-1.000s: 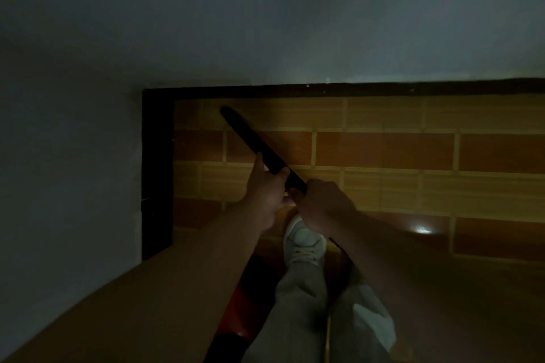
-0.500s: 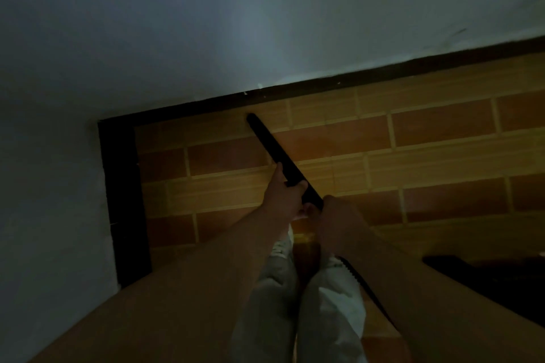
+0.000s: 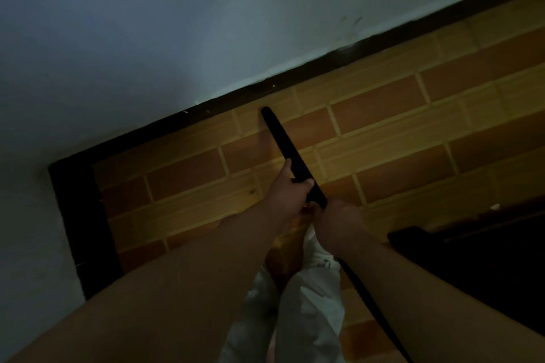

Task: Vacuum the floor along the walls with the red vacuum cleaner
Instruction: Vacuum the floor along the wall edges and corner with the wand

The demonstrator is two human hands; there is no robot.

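A black vacuum nozzle tube (image 3: pixel 280 138) slants up and left across the brick-patterned floor (image 3: pixel 398 132), its tip close to the dark skirting (image 3: pixel 295 79) under the pale wall (image 3: pixel 206 23). My left hand (image 3: pixel 290 188) grips the tube at its middle. Just behind it, my right hand (image 3: pixel 336 222) grips the rear end, where the ribbed black hose (image 3: pixel 371 303) runs down and right past my arm. The red vacuum body is out of view.
The room corner (image 3: pixel 70 174) with dark skirting lies at the left. A dark object (image 3: pixel 472 259) lies on the floor at the right edge. My legs in light trousers (image 3: pixel 298 312) stand below the hands.
The nozzle tip has slid right along the back wall, away from the corner. The view has swung right and tilted, and the dark object at the right has come into view.
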